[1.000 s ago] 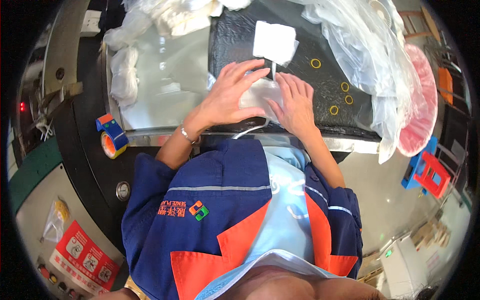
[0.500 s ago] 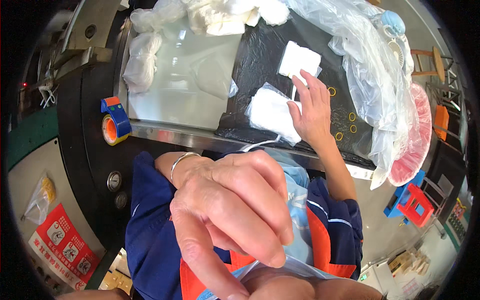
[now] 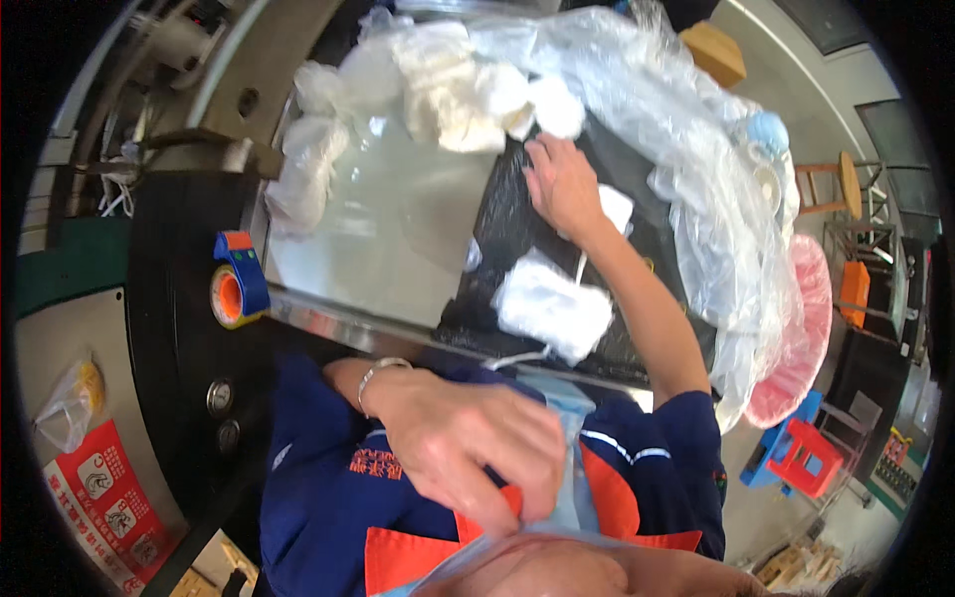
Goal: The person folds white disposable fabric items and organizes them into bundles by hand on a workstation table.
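My right hand (image 3: 565, 189) reaches across the black sheet (image 3: 477, 303), fingers stretched, just short of a heap of white bundles (image 3: 448, 95). Nothing shows in it. Its wrist partly covers a small folded white bundle (image 3: 617, 207). Nearer me lies a white folded packet (image 3: 552, 306) in clear plastic, with a white cord beside it. My left hand (image 3: 477, 443), a bracelet at its wrist, hovers blurred before my chest. Its fingers are loosely bent and apart, with nothing visible in them; the fingertips are near my orange collar.
A blue tape dispenser with yellow tape (image 3: 231, 298) stands left of the metal-edged table. Clear plastic sheeting (image 3: 696, 209) runs along the back and right, beside a pink cover (image 3: 796, 348). A yellow rubber band (image 3: 649, 265) shows beside my right forearm. A red stool (image 3: 804, 458) stands at right.
My right hand has moved from the near white packet farther away, toward the heap of white bundles. My left hand appears smaller and still hangs before my chest. The view has shifted.
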Demonstrator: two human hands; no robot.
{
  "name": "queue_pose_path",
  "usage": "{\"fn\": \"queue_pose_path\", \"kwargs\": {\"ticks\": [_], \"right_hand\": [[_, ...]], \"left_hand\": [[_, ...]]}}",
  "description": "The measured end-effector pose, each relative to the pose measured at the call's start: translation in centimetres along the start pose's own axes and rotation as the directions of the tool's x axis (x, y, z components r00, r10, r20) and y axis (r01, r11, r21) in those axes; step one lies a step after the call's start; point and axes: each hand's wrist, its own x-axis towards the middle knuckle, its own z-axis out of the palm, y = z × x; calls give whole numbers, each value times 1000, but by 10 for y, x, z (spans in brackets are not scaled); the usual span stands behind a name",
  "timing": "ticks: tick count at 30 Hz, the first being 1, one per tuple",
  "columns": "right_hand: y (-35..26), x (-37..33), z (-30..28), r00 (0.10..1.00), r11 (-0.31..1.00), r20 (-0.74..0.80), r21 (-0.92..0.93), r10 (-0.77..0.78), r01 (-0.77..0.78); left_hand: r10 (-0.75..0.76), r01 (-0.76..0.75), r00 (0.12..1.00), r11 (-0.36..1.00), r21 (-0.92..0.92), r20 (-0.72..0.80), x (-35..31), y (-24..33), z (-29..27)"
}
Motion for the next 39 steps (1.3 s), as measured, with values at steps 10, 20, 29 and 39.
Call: {"fn": "queue_pose_path", "kwargs": {"ticks": [10,20,29,39], "right_hand": [[23,51,19,966,938,-44,-232,254,-257],[62,46,22,922,944,-206,113,327,-310],[-16,-27,-32,864,-163,326,945,383,-285],[-52,-80,-49,781,-12,351,915,516,-403]], "left_hand": [[-198,206,883,978,-28,-426,-24,-5,-18],[-504,563,337,785,-260,-795,-93,-77,-52],[-192,519,-166,817,-252,-967,-95,-99,-104],[-557,547,155,736,-398,-816,-97,-118,-63]]}}
